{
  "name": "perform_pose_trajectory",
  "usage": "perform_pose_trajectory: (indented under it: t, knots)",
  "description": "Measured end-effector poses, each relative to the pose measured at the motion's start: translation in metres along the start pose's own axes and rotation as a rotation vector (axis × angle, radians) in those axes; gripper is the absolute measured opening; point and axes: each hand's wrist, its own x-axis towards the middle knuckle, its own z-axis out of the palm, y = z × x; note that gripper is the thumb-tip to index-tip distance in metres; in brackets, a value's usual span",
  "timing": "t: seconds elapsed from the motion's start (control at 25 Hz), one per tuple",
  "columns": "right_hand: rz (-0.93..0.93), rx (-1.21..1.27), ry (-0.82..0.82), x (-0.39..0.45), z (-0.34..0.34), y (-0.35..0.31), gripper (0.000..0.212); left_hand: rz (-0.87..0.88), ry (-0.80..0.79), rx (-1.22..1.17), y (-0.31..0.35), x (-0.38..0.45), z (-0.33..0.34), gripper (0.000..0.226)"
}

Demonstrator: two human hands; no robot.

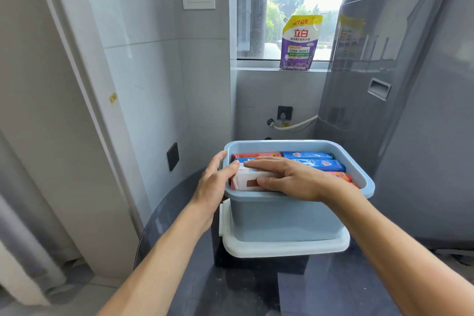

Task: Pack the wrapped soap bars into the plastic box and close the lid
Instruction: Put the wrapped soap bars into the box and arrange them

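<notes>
A light blue plastic box [287, 215] stands on its white lid [284, 247] on a dark glass table. Several wrapped soap bars lie inside, blue ones [318, 160] and red-orange ones [256, 155]. A white and red wrapped bar [250, 182] sits at the box's near left corner. My right hand [289, 178] lies over this bar, fingers stretched across its top and thumb against its near side. My left hand [215, 182] is at the box's left rim, its thumb touching the bar's left end and its fingers straight outside the rim.
A grey washing machine [400, 100] stands close on the right. A detergent pouch [300, 42] sits on the window sill behind. Tiled wall with a dark socket [172, 156] is to the left. The round dark table [256, 290] extends toward me.
</notes>
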Motion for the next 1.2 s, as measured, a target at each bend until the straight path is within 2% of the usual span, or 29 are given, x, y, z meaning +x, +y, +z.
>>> perform_pose_trajectory:
  t: [0.08, 0.16, 0.24, 0.4, 0.52, 0.64, 0.76, 0.92, 1.08, 1.12, 1.2]
  knots:
    - [-0.040, 0.022, 0.017, 0.004, 0.001, 0.002, 0.042, -0.008, -0.031, 0.004, 0.001, 0.001, -0.001, 0.065]
    - [-0.053, -0.076, 0.071, 0.010, 0.006, 0.003, 0.047, 0.000, -0.016, 0.073, 0.000, 0.001, 0.000, 0.063]
    - [-0.039, -0.147, 0.140, 0.013, 0.006, 0.001, 0.047, 0.010, 0.003, 0.144, 0.000, 0.001, 0.003, 0.053]
    - [-0.021, -0.131, 0.121, 0.018, 0.001, -0.003, 0.041, -0.003, -0.018, 0.077, 0.005, 0.005, 0.003, 0.030]
    - [-0.014, -0.200, 0.240, 0.024, 0.007, -0.005, 0.042, 0.074, 0.063, 0.183, 0.003, 0.005, 0.006, 0.035]
    - [0.060, -0.155, 0.370, 0.026, 0.004, 0.003, 0.041, 0.063, 0.082, 0.263, 0.003, 0.006, 0.008, 0.049]
    - [0.114, -0.163, 0.321, 0.033, -0.001, 0.009, 0.043, 0.016, 0.050, 0.334, 0.008, 0.012, 0.005, 0.058]
    - [0.202, -0.194, 0.344, 0.040, 0.000, 0.013, 0.043, 0.030, 0.057, 0.691, 0.014, 0.018, 0.004, 0.026]
    - [0.302, -0.202, 0.413, 0.038, -0.002, 0.018, 0.051, 0.023, 0.029, 0.897, 0.021, 0.020, 0.001, 0.019]
    - [0.300, -0.104, 0.477, 0.035, -0.003, 0.019, 0.052, 0.062, 0.061, 1.029, 0.023, 0.020, 0.003, 0.021]
    - [0.316, 0.245, 0.698, 0.025, -0.008, 0.022, 0.052, 0.306, 0.157, 1.314, 0.023, 0.022, 0.011, 0.028]
